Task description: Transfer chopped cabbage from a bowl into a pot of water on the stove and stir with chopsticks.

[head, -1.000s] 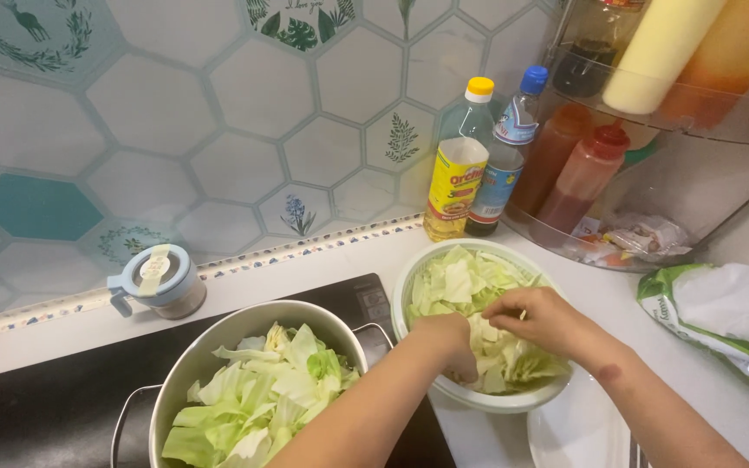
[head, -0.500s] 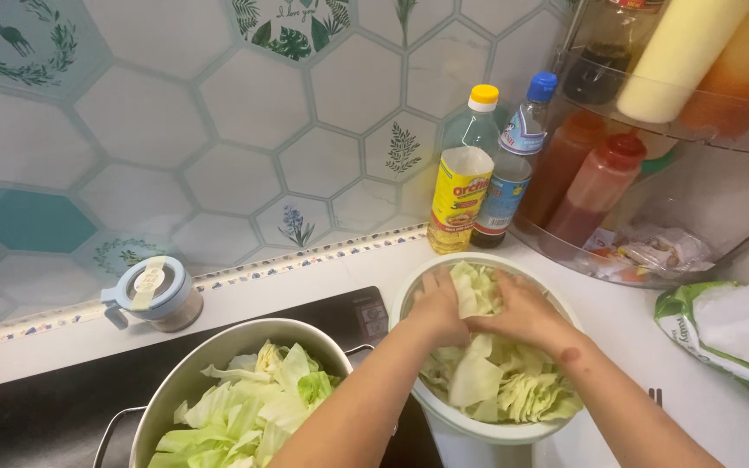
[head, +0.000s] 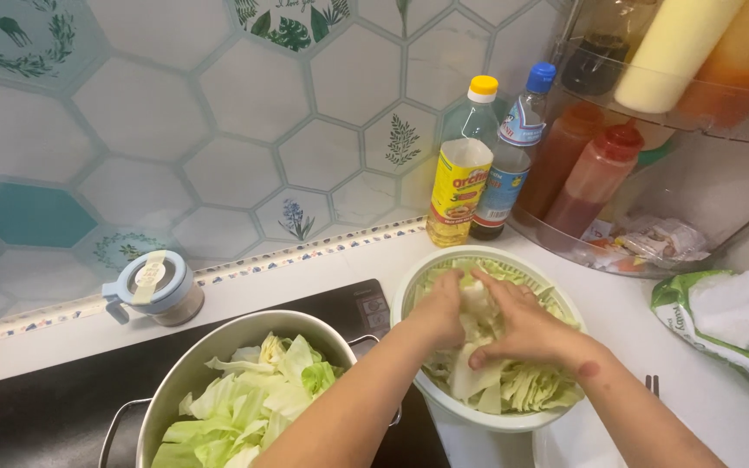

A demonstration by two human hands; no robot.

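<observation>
Both hands' grip is closed on a clump of cabbage (head: 477,305): left hand (head: 440,308) and right hand (head: 524,328) meet over the white bowl (head: 409,290) on the tabletop (head: 305,273). A steel pot (head: 197,368) of cabbage leaves sits just left, on the black cooktop (head: 36,407).

Both hands, left hand (head: 439,312) and right hand (head: 522,325), rest in the bowl (head: 409,286) on cabbage pieces (head: 513,386). The pot (head: 210,360) sits left of them, bottles (head: 478,165) behind, a bag (head: 730,325) to the right.
</observation>
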